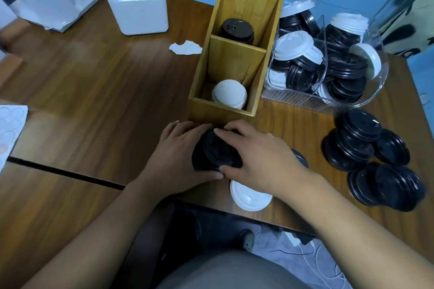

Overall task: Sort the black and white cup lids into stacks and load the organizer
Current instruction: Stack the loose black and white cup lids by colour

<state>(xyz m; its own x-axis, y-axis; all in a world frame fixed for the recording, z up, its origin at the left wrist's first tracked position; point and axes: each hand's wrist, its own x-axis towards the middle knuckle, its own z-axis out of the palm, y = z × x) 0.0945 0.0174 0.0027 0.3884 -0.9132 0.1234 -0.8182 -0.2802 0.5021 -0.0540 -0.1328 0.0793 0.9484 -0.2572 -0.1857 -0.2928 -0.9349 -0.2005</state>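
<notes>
Black lid stack on surface, clasped by both hands: left hand fingers curled round left side, right hand fingers curled over top. Organizer just beyond fingertips. White lid under right wrist. Loose black lids well right of fingers.

Organizer ctr on tabletop, stacks in its compartments, lid stack just in front; bin just R of it, loose lids before bin, box back L.
</notes>
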